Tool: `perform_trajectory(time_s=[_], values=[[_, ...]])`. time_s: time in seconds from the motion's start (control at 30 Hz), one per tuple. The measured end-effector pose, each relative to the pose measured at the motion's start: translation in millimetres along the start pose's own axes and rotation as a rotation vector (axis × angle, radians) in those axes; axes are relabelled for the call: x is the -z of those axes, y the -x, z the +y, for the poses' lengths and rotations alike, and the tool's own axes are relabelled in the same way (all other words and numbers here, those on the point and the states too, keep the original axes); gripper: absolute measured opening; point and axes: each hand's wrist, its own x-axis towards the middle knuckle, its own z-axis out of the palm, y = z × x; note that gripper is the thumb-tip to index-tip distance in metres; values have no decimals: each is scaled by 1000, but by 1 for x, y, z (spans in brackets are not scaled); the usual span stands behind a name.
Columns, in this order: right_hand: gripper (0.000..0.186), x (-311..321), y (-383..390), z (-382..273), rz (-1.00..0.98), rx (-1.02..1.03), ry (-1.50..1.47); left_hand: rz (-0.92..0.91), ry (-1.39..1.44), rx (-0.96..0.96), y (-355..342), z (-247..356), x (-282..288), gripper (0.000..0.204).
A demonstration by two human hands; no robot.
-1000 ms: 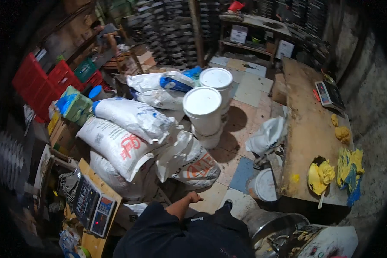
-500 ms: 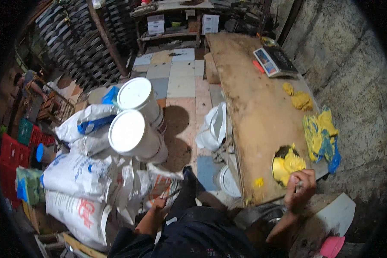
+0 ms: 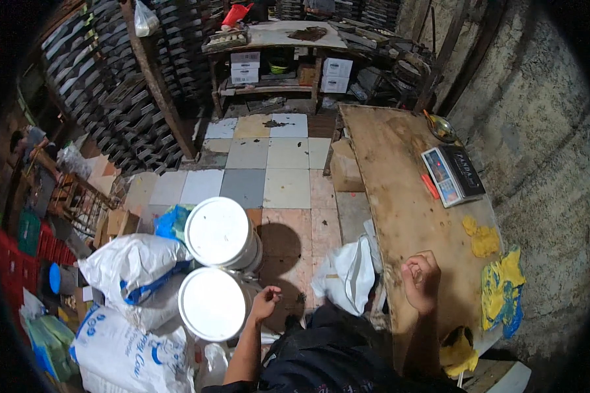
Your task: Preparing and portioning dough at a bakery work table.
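Note:
My left hand (image 3: 267, 303) hangs beside two white lidded buckets (image 3: 217, 232), its fingers loosely bent and apart, nothing in it. Over the near left part of the wooden table (image 3: 406, 196) is my right hand (image 3: 421, 281), fingers curled in a loose fist with nothing showing in it. Behind that forearm, at the table's near end, a dark-rimmed container holds a yellow paste-like mass (image 3: 461, 357); a thin pale stick juts from below it. Blue plastic smeared with yellow (image 3: 501, 291) lies at the table's right edge.
Yellow lumps (image 3: 482, 239) and a digital scale (image 3: 450, 175) sit farther along the table. White sacks (image 3: 131, 347) crowd my left. A white sack (image 3: 347, 275) stands by the table's left edge. Tiled floor (image 3: 246, 154) runs to a back bench (image 3: 269, 36). Another person (image 3: 33, 141) is far left.
My right hand has left the yellow mass and the thin thing it gripped there, and is now farther up the table. My body has moved forward alongside the table; my left hand swung forward too.

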Motion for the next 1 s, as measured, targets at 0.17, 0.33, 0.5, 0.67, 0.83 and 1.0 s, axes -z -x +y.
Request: perform_trajectory(time_s=[0.17,0.33,0.5,0.67,0.83,1.0], values=[[10,-46,-102,65,84,152,157,25,2,-42,-138,81,21,17],[6,-103,-226,148,87,-201,-15,108,-297,191,-266,133,44,18],[6,-196,-404,148,12,-84,-338,244,-16,33,-379,131,72,22],[12,-262,-582,39,-183,267,-261,195,678,356,-458,-4,172,15],[15,-351,-706,45,-159,275,-275,184,-1068,310,-524,-22,155,38],[23,-436,-763,185,-635,362,-200,249,-651,441,-640,21,208,29]])
